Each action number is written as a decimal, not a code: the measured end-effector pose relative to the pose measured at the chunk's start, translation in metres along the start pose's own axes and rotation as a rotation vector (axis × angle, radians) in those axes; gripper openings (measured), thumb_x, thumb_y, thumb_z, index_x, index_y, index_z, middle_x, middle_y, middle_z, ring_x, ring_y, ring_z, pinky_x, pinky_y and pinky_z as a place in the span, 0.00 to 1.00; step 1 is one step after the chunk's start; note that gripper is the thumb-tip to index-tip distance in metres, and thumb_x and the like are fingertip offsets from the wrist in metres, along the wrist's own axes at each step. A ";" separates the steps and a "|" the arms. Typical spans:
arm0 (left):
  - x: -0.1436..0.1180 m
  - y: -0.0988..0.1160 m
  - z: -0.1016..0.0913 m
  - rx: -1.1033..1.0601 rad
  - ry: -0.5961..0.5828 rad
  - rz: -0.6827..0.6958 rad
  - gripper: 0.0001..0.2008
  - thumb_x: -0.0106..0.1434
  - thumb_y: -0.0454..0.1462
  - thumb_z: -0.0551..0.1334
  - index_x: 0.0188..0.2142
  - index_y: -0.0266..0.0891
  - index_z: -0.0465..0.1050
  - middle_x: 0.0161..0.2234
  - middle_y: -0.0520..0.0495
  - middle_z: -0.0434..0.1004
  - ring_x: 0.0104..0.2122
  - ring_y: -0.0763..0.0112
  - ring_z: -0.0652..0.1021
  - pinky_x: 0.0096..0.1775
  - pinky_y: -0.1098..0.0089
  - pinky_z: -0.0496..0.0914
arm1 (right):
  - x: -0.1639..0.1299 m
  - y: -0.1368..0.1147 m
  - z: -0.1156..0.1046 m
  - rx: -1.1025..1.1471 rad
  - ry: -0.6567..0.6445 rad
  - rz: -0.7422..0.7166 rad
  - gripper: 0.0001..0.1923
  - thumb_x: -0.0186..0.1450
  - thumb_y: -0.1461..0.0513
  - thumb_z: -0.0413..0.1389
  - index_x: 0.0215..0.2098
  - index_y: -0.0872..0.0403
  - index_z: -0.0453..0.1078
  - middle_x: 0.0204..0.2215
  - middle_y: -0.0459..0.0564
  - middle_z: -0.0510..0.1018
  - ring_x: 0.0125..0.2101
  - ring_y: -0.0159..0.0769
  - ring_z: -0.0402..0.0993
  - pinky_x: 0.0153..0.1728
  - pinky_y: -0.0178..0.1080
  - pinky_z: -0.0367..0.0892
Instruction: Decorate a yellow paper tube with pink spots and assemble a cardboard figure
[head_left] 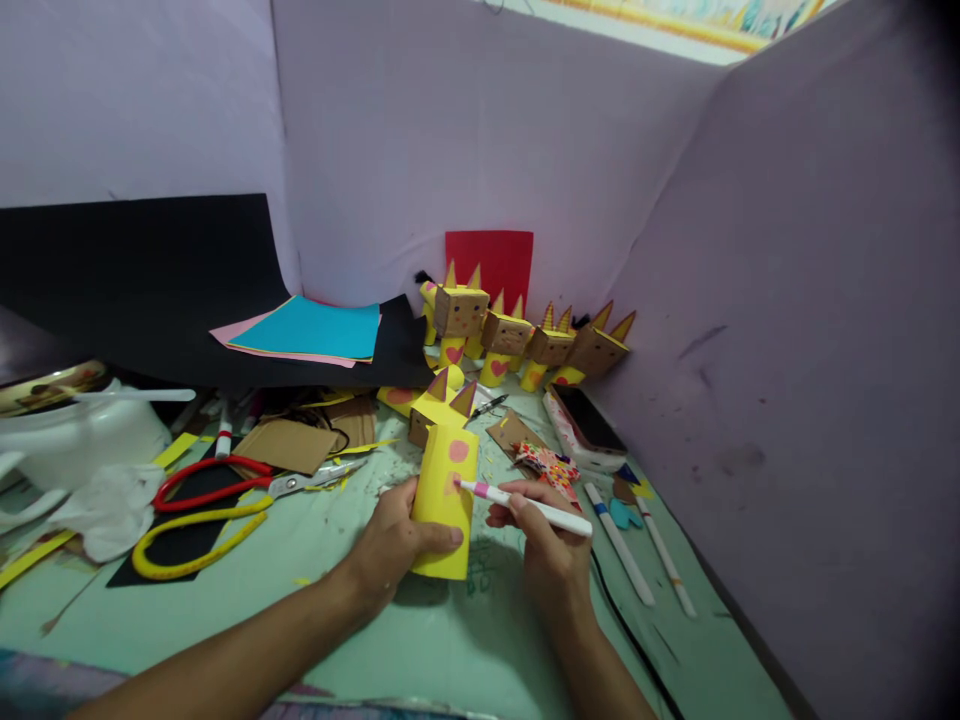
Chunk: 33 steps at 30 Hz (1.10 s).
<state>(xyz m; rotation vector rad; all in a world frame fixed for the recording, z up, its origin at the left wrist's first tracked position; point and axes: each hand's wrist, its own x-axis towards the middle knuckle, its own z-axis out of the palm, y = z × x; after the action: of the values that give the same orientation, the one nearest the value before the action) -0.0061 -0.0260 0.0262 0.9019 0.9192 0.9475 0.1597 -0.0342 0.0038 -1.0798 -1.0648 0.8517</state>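
My left hand (394, 540) is wrapped round a yellow paper tube (439, 545), its thumb lying across the front. Pinkish-orange spots mark the tube's side. In my right hand (551, 550) is a white marker (551, 512) with a pink band, held like a pen. The marker's tip meets the tube at a small spot below a larger round one. Just behind the tube lies a yellow and brown cardboard animal head (442, 405) with two pointed ears or horns.
Several finished-looking yellow cardboard animals (463, 312) stand at the back by a red sheet (499, 255). Red and yellow scissors (289, 483) and cardboard scraps (285, 445) lie left. A phone (589, 420), a blue-banded marker (619, 545) and a cable (626, 630) lie right. Coloured paper (311, 325) sits behind.
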 end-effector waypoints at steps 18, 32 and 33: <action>0.001 0.001 0.000 0.020 0.011 0.017 0.22 0.39 0.33 0.67 0.37 0.34 0.69 0.25 0.50 0.74 0.23 0.72 0.72 0.24 0.73 0.65 | 0.000 0.000 0.001 0.033 0.072 -0.027 0.12 0.56 0.54 0.61 0.28 0.56 0.76 0.18 0.47 0.78 0.20 0.36 0.74 0.24 0.37 0.69; 0.002 -0.002 -0.002 0.040 0.008 0.020 0.23 0.39 0.34 0.67 0.39 0.33 0.69 0.27 0.49 0.74 0.25 0.71 0.72 0.26 0.72 0.65 | 0.001 -0.001 0.005 0.040 0.122 -0.021 0.15 0.55 0.52 0.62 0.28 0.57 0.76 0.18 0.48 0.78 0.20 0.36 0.75 0.23 0.37 0.72; 0.001 -0.002 -0.002 0.045 0.007 0.018 0.23 0.39 0.34 0.67 0.38 0.33 0.69 0.27 0.49 0.74 0.25 0.71 0.72 0.25 0.72 0.65 | 0.001 -0.001 0.005 0.042 0.115 -0.020 0.15 0.55 0.52 0.62 0.28 0.57 0.76 0.18 0.48 0.78 0.19 0.36 0.75 0.23 0.37 0.72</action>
<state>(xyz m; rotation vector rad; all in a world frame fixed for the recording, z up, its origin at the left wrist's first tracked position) -0.0068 -0.0249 0.0237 0.9466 0.9429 0.9498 0.1556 -0.0323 0.0055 -1.0687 -0.9567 0.7832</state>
